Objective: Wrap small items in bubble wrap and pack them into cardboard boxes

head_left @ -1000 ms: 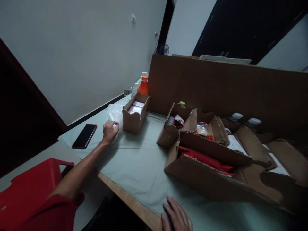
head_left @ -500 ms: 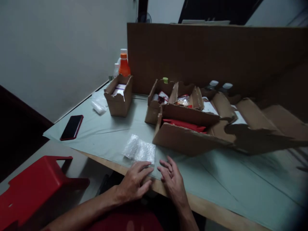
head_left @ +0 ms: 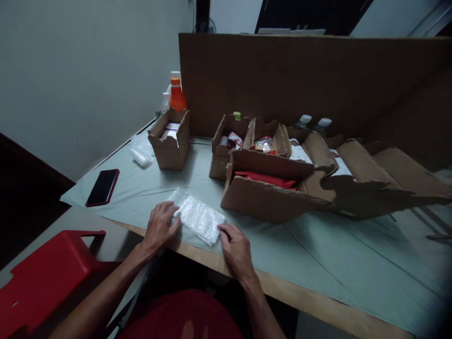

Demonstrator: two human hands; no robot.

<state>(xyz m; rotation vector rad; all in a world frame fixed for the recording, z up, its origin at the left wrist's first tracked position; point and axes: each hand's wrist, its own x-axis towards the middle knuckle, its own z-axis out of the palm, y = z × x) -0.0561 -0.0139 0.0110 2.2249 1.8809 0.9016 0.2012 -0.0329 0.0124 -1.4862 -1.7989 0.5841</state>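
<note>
Left hand loosely open at the left end of the bubble wrap, gripping nothing visible; right hand half curled, thumb and forefinger at its right corner, pinch or mere touch impossible to tell. Already laid flat along the near edge of the table, apparently early on, with no contents visible and remaining work unreadable. Farther off, red contents partly hidden inside the front cardboard box, then bottles mostly blocked by cardboard.

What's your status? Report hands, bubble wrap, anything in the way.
Left hand at left end of bubble wrap, right hand at its right end. Wrap lying on table. Cardboard box close behind right end.
</note>
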